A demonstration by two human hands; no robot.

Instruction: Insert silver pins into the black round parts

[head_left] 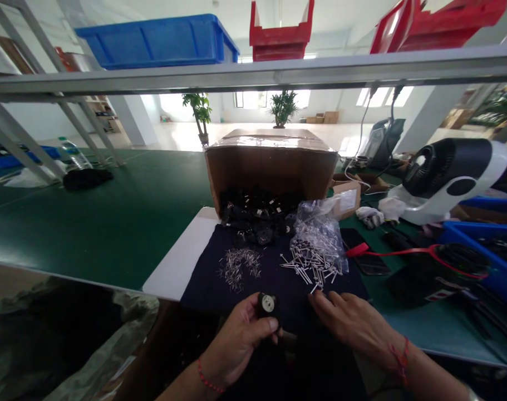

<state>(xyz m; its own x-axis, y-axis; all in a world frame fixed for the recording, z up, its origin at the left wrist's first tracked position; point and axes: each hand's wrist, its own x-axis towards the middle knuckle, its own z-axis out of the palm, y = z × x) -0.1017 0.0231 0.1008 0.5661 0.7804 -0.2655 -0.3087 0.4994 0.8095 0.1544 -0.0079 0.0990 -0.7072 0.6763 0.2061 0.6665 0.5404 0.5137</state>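
My left hand (pixel 247 331) is closed around a small black part (pixel 262 313) with a round silver disc on its face, held over the near edge of the dark cloth (pixel 209 278). My right hand (pixel 351 317) is low over the cloth, thumb and forefinger pinched on a thin metal pin (pixel 315 289). Just beyond it lies a pile of long metal pins (pixel 315 264), spilling from a clear plastic bag (pixel 318 225). Left of these, finer short pins (pixel 239 267) lie scattered in an arc. Behind them a cardboard box (pixel 274 139) on its side holds many black parts (pixel 257 214).
A white and black fan (pixel 449 178) and blue bins (pixel 478 239) stand on the right. A black container (pixel 432 278) with a red strap is nearer. Overhead, a shelf (pixel 274 78) carries a blue bin (pixel 157 42) and red bins (pixel 280 36). A bottle (pixel 74 153) is far left.
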